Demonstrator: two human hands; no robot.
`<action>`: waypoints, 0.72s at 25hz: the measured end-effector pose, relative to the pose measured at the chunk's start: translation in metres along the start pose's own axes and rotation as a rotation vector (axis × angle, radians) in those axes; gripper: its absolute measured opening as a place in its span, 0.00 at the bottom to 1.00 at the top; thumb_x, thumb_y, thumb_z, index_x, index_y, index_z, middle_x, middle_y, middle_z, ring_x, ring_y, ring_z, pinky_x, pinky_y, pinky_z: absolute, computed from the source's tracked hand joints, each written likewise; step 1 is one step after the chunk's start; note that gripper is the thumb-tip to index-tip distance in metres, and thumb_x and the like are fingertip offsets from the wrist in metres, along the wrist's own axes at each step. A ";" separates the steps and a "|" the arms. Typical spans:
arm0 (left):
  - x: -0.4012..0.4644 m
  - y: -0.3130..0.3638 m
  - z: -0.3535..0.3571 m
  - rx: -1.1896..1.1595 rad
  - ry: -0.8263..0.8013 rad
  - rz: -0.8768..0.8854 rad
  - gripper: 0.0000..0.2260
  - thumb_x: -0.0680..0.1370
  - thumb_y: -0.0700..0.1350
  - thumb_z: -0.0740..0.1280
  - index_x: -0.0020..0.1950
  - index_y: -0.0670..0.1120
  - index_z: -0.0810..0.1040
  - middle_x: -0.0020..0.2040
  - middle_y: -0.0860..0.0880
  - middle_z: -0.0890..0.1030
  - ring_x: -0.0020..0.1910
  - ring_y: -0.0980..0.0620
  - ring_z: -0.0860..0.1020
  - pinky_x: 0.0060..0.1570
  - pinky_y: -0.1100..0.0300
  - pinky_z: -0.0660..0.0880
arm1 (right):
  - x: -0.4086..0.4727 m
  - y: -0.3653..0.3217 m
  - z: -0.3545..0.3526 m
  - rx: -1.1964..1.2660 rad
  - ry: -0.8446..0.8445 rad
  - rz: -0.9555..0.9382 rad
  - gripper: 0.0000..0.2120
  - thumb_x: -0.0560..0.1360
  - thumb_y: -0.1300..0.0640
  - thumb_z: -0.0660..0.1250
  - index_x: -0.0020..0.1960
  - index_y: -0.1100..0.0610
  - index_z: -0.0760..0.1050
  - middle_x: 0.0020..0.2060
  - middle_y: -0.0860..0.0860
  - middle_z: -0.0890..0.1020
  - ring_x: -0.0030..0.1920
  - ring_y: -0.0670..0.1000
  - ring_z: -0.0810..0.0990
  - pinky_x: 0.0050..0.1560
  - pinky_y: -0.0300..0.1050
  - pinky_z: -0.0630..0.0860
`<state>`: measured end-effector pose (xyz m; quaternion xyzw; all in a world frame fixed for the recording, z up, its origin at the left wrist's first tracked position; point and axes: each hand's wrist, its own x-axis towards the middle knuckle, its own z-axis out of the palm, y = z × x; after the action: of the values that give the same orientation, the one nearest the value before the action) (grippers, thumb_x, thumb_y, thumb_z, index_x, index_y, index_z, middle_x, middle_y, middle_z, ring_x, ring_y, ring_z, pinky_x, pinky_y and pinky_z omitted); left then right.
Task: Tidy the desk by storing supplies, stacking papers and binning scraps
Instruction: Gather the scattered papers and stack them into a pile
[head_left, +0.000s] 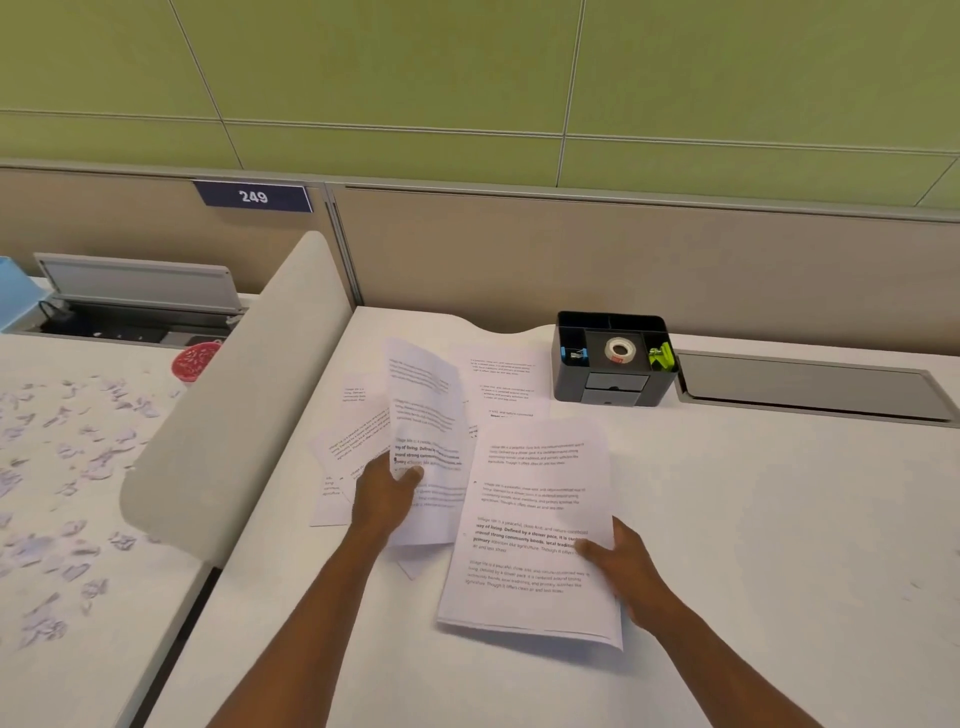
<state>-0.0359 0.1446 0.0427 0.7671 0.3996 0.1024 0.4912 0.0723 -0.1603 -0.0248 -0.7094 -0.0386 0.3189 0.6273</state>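
Note:
My left hand grips a printed sheet that stands lifted off the white desk, thumb on its front. My right hand holds a small stack of printed papers by its right edge, thumb on top, raised slightly above the desk. More printed sheets lie loose and overlapping on the desk behind and under the lifted ones. A dark desk organizer at the back holds a tape roll, a blue binder clip and a green clip.
A curved grey divider separates this desk from the left one, where many paper scraps lie scattered beside a red cup. A grey cable hatch is set into the desk at back right. Partition panels stand behind.

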 end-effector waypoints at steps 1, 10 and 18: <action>0.000 0.005 -0.008 -0.049 -0.014 0.030 0.16 0.80 0.43 0.69 0.67 0.43 0.77 0.63 0.45 0.82 0.60 0.43 0.80 0.62 0.44 0.76 | 0.000 0.000 -0.004 0.026 0.016 -0.008 0.16 0.75 0.66 0.70 0.61 0.55 0.77 0.53 0.52 0.86 0.52 0.55 0.85 0.52 0.52 0.82; -0.024 0.020 -0.046 -0.537 -0.559 0.008 0.20 0.75 0.45 0.74 0.66 0.44 0.79 0.62 0.42 0.82 0.60 0.40 0.82 0.62 0.42 0.77 | 0.004 -0.018 0.000 0.132 0.053 -0.023 0.15 0.75 0.67 0.70 0.58 0.54 0.78 0.51 0.53 0.86 0.49 0.56 0.86 0.43 0.46 0.82; -0.037 -0.008 -0.015 -0.194 -0.353 -0.083 0.16 0.76 0.48 0.74 0.63 0.49 0.78 0.56 0.50 0.85 0.54 0.48 0.84 0.62 0.43 0.77 | -0.006 -0.045 0.028 0.202 -0.125 0.004 0.18 0.75 0.62 0.71 0.64 0.56 0.76 0.56 0.57 0.84 0.54 0.62 0.84 0.52 0.58 0.82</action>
<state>-0.0725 0.1304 0.0526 0.7051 0.3268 -0.0157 0.6291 0.0689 -0.1291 0.0187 -0.6214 -0.0441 0.3661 0.6913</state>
